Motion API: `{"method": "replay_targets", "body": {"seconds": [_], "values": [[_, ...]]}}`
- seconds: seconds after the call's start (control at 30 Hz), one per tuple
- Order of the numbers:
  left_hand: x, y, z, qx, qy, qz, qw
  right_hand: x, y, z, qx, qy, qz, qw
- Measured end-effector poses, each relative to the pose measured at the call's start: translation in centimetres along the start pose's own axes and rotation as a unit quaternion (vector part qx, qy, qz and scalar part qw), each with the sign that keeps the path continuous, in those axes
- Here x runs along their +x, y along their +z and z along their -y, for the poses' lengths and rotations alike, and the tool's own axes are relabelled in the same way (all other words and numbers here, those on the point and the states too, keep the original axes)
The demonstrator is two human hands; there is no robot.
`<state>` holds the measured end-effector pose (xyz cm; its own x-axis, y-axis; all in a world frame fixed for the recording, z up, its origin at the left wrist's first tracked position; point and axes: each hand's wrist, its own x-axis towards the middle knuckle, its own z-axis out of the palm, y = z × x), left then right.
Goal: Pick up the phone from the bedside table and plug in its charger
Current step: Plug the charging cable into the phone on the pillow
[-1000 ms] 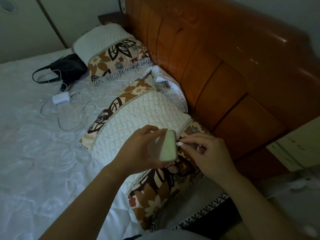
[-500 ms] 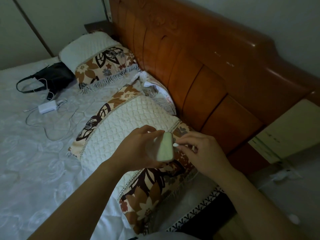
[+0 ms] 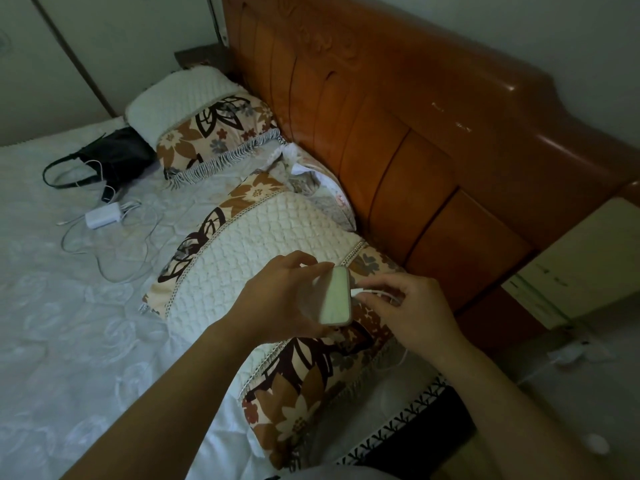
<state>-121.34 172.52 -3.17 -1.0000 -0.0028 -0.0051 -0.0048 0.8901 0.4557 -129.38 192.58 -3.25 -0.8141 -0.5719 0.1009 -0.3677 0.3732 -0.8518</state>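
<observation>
My left hand (image 3: 284, 299) holds a pale phone (image 3: 335, 296) on edge above the near pillow, fingers wrapped round its back. My right hand (image 3: 405, 310) pinches the white plug of a charger cable (image 3: 372, 292) right against the phone's right-hand end. Whether the plug is seated in the port I cannot tell. The white cable runs back under my right hand and down across the pillow's edge. The cream bedside table (image 3: 588, 258) stands at the right beside the headboard.
Two quilted floral pillows (image 3: 242, 251) lie along the wooden headboard (image 3: 398, 140). On the white bedspread at the left lie a black bag (image 3: 114, 154) and a white power adapter (image 3: 102, 216) with loose cables. White cords lie on the floor at the right.
The view has shifted a little. My hands stay together over the pillow, and the plug in my right hand has come closer against the phone's end.
</observation>
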Motion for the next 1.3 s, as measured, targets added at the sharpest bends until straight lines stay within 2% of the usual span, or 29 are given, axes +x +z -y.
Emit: {"method": "replay_targets", "body": {"seconds": [0.47, 0.7, 0.9, 1.07, 1.3], "values": [[-0.5, 0.0, 1.2, 0.019, -0.032, -0.003, 0.999, 0.9, 2.0, -0.4, -0.017, -0.014, 0.044, 0.999], [-0.6, 1.0, 1.3, 0.050, -0.034, 0.022, 0.998, 0.8, 2.5, -2.0, -0.009, 0.017, 0.087, 0.996], [0.3, 2.0, 1.9, 0.048, -0.044, 0.012, 0.998, 1.7, 3.0, -3.3, -0.034, 0.007, 0.067, 0.997], [2.7, 3.1, 3.7, 0.063, -0.058, 0.046, 0.995, 3.6, 3.6, -5.1, -0.055, 0.005, 0.063, 0.996], [6.4, 6.3, 6.8, 0.045, -0.088, 0.097, 0.990, 6.3, 5.1, -9.5, -0.055, 0.051, 0.081, 0.994]]}}
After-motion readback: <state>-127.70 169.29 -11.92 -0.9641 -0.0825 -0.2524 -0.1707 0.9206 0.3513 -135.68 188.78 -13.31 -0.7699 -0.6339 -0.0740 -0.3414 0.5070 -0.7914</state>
